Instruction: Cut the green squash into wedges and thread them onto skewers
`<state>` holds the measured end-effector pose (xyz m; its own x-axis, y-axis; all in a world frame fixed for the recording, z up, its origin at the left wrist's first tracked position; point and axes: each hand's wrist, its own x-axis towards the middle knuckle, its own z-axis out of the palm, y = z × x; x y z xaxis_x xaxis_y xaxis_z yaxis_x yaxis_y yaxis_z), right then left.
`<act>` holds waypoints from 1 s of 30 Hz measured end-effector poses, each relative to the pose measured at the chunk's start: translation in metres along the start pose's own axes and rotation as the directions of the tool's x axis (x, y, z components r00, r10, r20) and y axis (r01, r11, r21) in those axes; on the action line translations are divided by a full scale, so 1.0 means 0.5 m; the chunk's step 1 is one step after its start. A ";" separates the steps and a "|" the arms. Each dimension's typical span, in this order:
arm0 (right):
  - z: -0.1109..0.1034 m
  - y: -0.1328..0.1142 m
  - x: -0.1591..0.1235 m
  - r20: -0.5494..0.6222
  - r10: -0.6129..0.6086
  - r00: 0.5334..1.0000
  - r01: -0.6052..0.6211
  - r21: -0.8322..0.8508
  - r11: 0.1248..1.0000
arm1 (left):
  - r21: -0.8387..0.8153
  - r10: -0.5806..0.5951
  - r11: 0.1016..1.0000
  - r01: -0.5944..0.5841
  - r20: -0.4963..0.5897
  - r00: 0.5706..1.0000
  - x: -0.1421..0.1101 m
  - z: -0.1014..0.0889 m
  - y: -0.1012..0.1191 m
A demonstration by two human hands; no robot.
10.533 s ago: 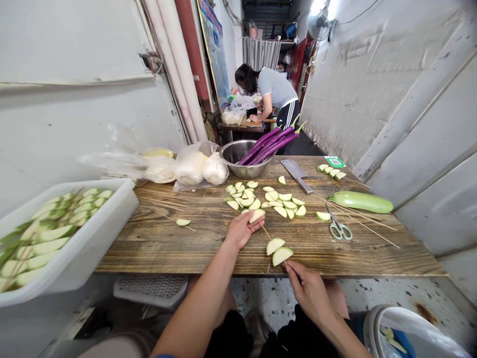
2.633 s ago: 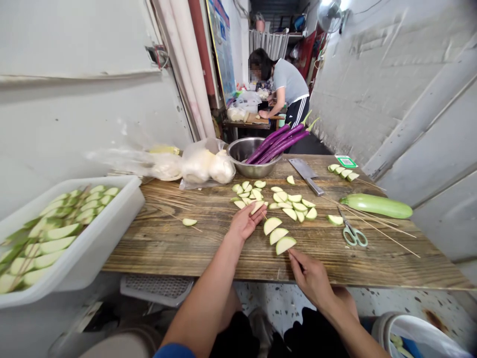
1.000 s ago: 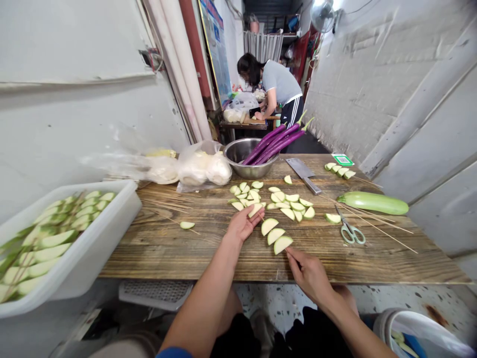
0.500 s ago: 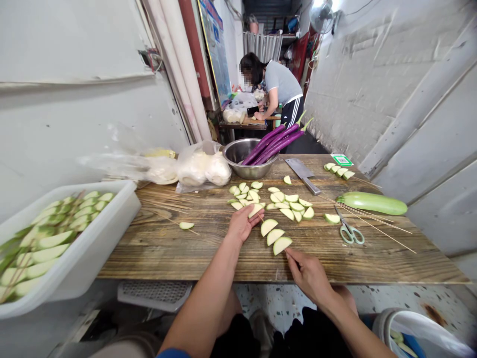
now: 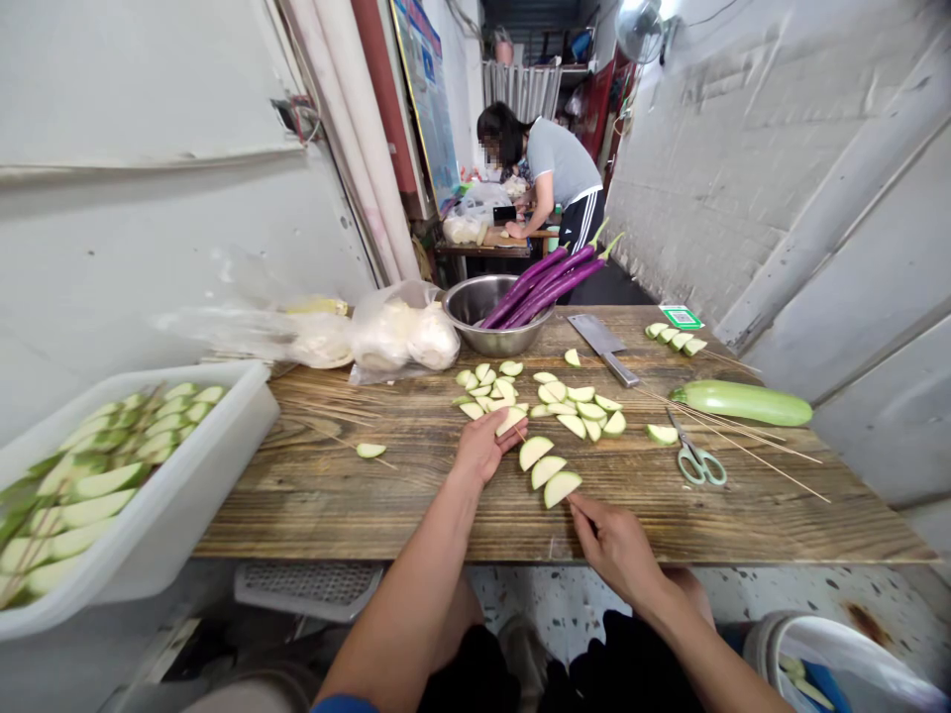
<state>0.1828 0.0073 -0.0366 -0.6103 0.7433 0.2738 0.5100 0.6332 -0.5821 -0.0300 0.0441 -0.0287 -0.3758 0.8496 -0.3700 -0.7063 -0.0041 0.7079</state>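
Observation:
My left hand (image 5: 482, 443) holds a half-round zucchini slice (image 5: 511, 420) between thumb and fingers, just off the heap of cut slices (image 5: 494, 386). In my right hand (image 5: 615, 540), thumb and fingers pinch the lower end of a thin wooden skewer (image 5: 520, 433). Three pale half-round slices with green rind (image 5: 548, 470) are threaded on it. The skewer's upper end reaches the slice in my left hand; whether it has pierced that slice I cannot tell. More loose slices (image 5: 580, 406) lie right of the heap.
A white bin (image 5: 257, 396) of skewered slices stands left. Behind are bagged pale vegetables (image 5: 405, 337) and a steel bowl (image 5: 497, 342) with purple eggplants (image 5: 546, 287). Rightward lie a cleaver (image 5: 603, 342), scissors (image 5: 698, 463), and a whole zucchini (image 5: 743, 403). A person (image 5: 561, 163) cuts food at another table.
Almost nothing differs. My left hand and its slice sit very slightly lower, while my right hand and the threaded slices stay in place.

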 end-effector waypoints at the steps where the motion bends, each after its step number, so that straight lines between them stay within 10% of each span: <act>1: 0.000 0.000 0.001 0.001 0.001 1.000 -0.001 -0.007 1.000 | 0.002 0.000 1.000 0.000 0.001 1.000 0.000 0.000 0.000; 30: 0.004 -0.001 0.010 0.006 0.012 1.000 -0.012 -0.036 0.999 | -0.005 -0.045 0.999 0.045 -0.014 0.999 -0.004 0.010 -0.003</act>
<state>0.1782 0.0103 -0.0364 -0.6081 0.7495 0.2619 0.5388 0.6318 -0.5572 -0.0252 0.0449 -0.0260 -0.3520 0.8413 -0.4103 -0.7258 0.0315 0.6872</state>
